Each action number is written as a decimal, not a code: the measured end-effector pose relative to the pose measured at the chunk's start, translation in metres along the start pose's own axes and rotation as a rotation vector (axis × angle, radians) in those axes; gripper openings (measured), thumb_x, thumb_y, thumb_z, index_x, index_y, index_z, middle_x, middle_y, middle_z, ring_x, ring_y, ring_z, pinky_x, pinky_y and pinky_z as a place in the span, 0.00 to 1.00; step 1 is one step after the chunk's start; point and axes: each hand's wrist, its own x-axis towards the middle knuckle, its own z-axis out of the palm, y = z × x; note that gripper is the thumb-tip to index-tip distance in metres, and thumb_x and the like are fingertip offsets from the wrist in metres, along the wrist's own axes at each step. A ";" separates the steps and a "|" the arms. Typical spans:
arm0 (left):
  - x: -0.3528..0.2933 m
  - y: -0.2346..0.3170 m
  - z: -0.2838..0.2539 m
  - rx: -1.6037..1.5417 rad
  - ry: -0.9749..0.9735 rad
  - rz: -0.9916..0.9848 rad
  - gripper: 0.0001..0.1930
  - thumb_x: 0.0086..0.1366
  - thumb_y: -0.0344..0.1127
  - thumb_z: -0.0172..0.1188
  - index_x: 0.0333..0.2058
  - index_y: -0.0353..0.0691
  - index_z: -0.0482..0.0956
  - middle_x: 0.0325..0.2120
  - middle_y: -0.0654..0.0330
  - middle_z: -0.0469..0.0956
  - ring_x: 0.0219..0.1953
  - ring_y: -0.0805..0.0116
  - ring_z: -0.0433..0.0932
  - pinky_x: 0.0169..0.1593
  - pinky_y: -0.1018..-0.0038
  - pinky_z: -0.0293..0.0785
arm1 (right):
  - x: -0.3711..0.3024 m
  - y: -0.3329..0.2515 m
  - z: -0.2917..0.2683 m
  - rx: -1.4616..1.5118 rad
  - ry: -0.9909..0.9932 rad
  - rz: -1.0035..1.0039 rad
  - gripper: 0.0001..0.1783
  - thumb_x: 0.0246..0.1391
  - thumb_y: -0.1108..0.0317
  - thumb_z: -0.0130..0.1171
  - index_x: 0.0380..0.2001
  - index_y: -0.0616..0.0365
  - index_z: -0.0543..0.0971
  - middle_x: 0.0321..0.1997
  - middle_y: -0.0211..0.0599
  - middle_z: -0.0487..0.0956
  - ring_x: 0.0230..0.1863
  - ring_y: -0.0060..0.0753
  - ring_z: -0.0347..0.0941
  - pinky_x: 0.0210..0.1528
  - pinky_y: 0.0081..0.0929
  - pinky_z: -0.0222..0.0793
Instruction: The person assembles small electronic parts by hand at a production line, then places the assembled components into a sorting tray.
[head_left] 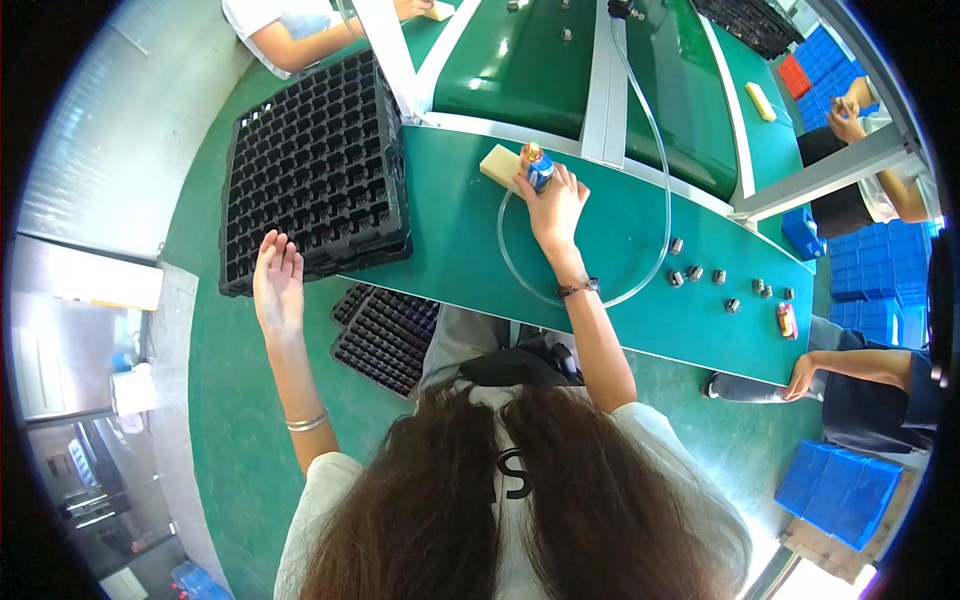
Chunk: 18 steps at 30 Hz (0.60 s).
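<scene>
My right hand (555,210) is closed around a small blue cylinder with a gold-coloured top (538,168), held upright over the green table (450,200). Right beside it on the table lies a pale yellow block (500,167). A clear hose (655,265) loops round my right wrist and ends close to that block; its exact end is hidden. My left hand (279,280) is raised with the fingers stretched out, holding nothing. It is at the front edge of a stack of black compartment trays (320,165), whose visible pockets look mostly unfilled.
Several small metal parts (720,277) and a red-and-yellow item (786,321) lie on the table's right. White frame posts (605,100) border green conveyor belts (520,70). More black trays (385,340) lie below the table. Co-workers' arms (860,370) show at right and upper left; blue crates (838,495) stand right.
</scene>
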 end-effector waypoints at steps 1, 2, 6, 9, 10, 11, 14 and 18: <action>-0.001 0.000 -0.001 -0.004 -0.006 -0.006 0.16 0.61 0.33 0.52 0.47 0.37 0.69 0.42 0.61 0.72 0.43 0.72 0.69 0.49 0.75 0.67 | 0.000 0.002 0.000 0.013 -0.025 0.002 0.25 0.38 0.54 0.65 0.38 0.58 0.74 0.40 0.34 0.74 0.45 0.36 0.68 0.50 0.37 0.53; -0.002 -0.001 -0.001 -0.009 -0.013 -0.012 0.16 0.61 0.33 0.52 0.47 0.38 0.69 0.42 0.62 0.72 0.43 0.72 0.69 0.49 0.75 0.67 | 0.000 0.004 0.000 0.026 -0.050 0.004 0.28 0.37 0.53 0.66 0.41 0.57 0.73 0.42 0.35 0.74 0.47 0.36 0.67 0.51 0.37 0.53; -0.006 0.001 -0.011 -0.030 0.005 -0.011 0.16 0.61 0.32 0.52 0.47 0.38 0.69 0.41 0.62 0.72 0.43 0.72 0.69 0.49 0.75 0.67 | -0.006 0.003 -0.024 0.115 -0.067 0.020 0.44 0.29 0.51 0.71 0.52 0.52 0.65 0.53 0.39 0.65 0.53 0.41 0.61 0.53 0.40 0.53; -0.012 0.005 -0.010 -0.025 0.016 0.000 0.15 0.61 0.32 0.52 0.47 0.37 0.69 0.41 0.62 0.72 0.43 0.72 0.69 0.49 0.75 0.66 | -0.005 0.009 -0.038 0.212 -0.071 -0.018 0.38 0.33 0.55 0.70 0.50 0.53 0.67 0.50 0.41 0.66 0.51 0.43 0.62 0.50 0.40 0.58; -0.014 0.006 -0.010 -0.024 0.014 0.007 0.15 0.61 0.32 0.52 0.47 0.37 0.69 0.41 0.61 0.72 0.43 0.72 0.69 0.49 0.75 0.66 | -0.003 0.007 -0.041 0.212 -0.075 -0.020 0.38 0.33 0.55 0.70 0.50 0.53 0.67 0.50 0.41 0.66 0.51 0.43 0.62 0.50 0.40 0.58; -0.016 0.006 -0.010 -0.022 0.011 0.014 0.15 0.61 0.32 0.52 0.47 0.37 0.69 0.41 0.61 0.72 0.43 0.71 0.69 0.49 0.75 0.66 | 0.000 0.006 -0.043 0.262 -0.079 -0.042 0.35 0.35 0.57 0.69 0.49 0.54 0.68 0.47 0.41 0.68 0.49 0.43 0.64 0.49 0.39 0.60; -0.017 0.004 -0.009 -0.050 0.010 -0.007 0.16 0.60 0.30 0.52 0.48 0.36 0.68 0.41 0.60 0.72 0.43 0.71 0.70 0.49 0.75 0.66 | 0.010 0.000 -0.045 0.285 -0.100 -0.098 0.28 0.40 0.61 0.66 0.46 0.58 0.70 0.41 0.42 0.72 0.43 0.41 0.68 0.45 0.35 0.64; -0.019 0.002 -0.007 -0.068 0.009 -0.005 0.17 0.60 0.30 0.52 0.48 0.36 0.67 0.41 0.60 0.72 0.43 0.70 0.70 0.49 0.74 0.66 | 0.016 -0.002 -0.036 0.238 -0.152 -0.083 0.20 0.45 0.63 0.63 0.39 0.64 0.73 0.34 0.45 0.75 0.36 0.41 0.72 0.40 0.32 0.68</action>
